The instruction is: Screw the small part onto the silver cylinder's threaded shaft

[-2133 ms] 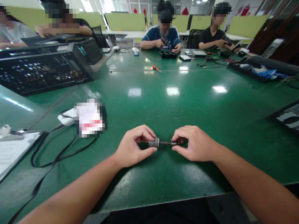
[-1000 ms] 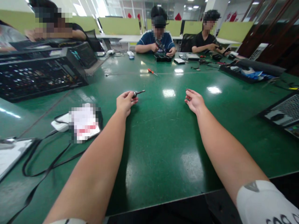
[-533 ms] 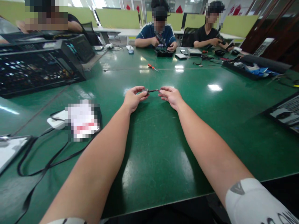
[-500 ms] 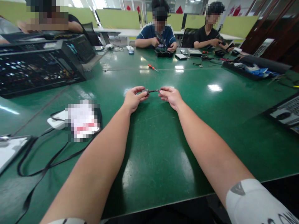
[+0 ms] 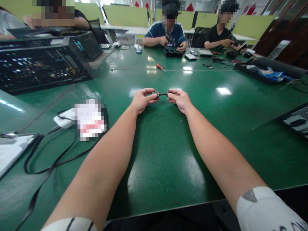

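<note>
Over the middle of the green table, both my hands hold one small item between them. It looks like a short dark cable (image 5: pixel 163 94) with a small grey boxy end (image 5: pixel 156 94); its exact kind is too small to make out. The fingers of my left hand (image 5: pixel 141 101) are closed around the boxy end. My right hand (image 5: pixel 181 100) pinches the opposite end, which its fingertips mostly hide. The thin dark middle stretches level across the narrow gap between the fingertips.
An orange screwdriver (image 5: pixel 160 68) lies beyond my hands on the table (image 5: pixel 166 154). To the left are a black computer case (image 5: pixel 43 64), a badge (image 5: pixel 90 120) on a black lanyard, and a clipboard (image 5: pixel 16 150). Several people sit across, one holding a power drill (image 5: pixel 169 38).
The gap between my hands has narrowed slightly, with less of the thin dark middle showing. The whole view has shifted a little, so things appear farther right.
</note>
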Demonstrator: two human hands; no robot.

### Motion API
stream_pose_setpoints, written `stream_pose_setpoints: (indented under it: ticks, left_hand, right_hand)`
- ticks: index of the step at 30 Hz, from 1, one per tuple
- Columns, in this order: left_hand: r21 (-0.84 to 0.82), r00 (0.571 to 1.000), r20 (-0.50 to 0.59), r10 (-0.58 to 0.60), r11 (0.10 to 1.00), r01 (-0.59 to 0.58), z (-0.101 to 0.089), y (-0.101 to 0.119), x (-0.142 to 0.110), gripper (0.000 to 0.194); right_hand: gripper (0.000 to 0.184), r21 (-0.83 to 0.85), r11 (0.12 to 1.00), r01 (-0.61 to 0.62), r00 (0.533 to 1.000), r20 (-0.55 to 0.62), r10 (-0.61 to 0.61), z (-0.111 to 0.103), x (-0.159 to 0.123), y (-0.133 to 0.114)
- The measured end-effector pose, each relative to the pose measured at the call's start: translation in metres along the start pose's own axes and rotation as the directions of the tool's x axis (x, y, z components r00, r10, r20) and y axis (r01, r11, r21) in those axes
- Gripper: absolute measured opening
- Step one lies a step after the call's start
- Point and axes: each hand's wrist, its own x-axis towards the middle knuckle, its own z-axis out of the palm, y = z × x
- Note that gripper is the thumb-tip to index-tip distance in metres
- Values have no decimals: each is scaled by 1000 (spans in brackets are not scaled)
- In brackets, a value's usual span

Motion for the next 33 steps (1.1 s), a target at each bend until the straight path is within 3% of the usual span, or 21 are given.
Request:
stream_pose_setpoints:
  ticks: [3, 8, 13, 19, 23, 26, 29, 33]
  left_hand:
    - [-1, 999, 26, -19, 1000, 19, 2, 2, -2, 45]
    - [11, 998, 48, -32, 999, 31, 6, 3, -5, 52]
    - [28, 997, 60, -47, 999, 46, 12, 5, -7, 52]
    - [29, 997, 31, -77, 997, 76, 12, 8, -15, 48]
    - [56, 996, -10, -93, 994, 93, 15, 11, -29, 44]
    - [54, 994, -25, -106, 993, 108, 24, 18, -52, 42]
    - [53, 989, -25, -146, 988, 147, 35, 28, -95, 41]
    - [37, 958, 3, -287, 957, 287, 44, 39, -163, 41]
  right_hand:
    - [32, -29, 999, 15, 1000, 14, -15, 3, -2, -1]
    - [28, -88, 995, 41, 999, 33, -38, 8, -6, -2]
    - [42, -132, 989, 69, 996, 63, -61, 11, -11, -5]
    - [69, 33, 999, 16, 1000, -17, -15, -2, -29, -15]
    - [68, 121, 992, -24, 998, -62, 32, -11, -59, -21]
    - [56, 54, 998, -25, 998, -56, 28, -11, -91, -30]
    - [45, -94, 995, 16, 997, -67, -23, -10, -128, -47]
    - [39, -161, 983, 85, 995, 71, -75, -15, -174, -66]
